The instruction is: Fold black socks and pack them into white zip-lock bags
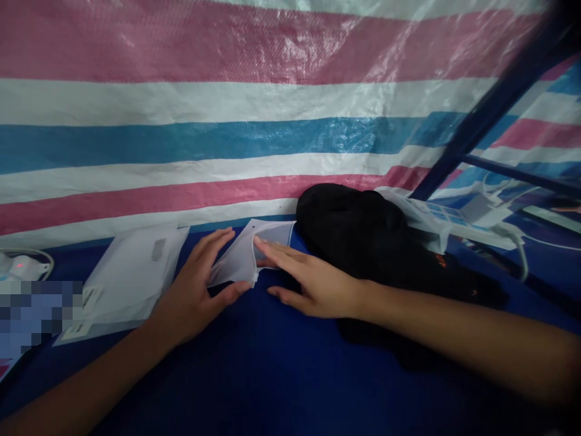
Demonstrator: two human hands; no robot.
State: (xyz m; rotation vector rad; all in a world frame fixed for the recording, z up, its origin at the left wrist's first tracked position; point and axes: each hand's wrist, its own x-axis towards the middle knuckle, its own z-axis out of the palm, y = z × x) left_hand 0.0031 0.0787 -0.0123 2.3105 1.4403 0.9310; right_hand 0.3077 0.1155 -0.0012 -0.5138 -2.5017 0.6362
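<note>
A small frosted plastic zipper bag (236, 257) is between my hands above the blue surface, its mouth parted towards the right. My left hand (190, 284) curves round the bag's left side, with the thumb at the front edge by the zip slider and the fingers at the far side. From the right, my right hand (308, 275) reaches to the bag's mouth. Its upper fingers are stretched out and some fingertips are hidden by the plastic. The thumb of that hand stays apart, below the bag.
A stack of flat clear plastic bags (131, 272) lies on the left. Dark cloth (354, 230) is bunched behind my right forearm. White power strips with cables (481, 221) stand at the right, near a dark metal bar (481, 115). A striped tarp (190, 103) hangs at the back.
</note>
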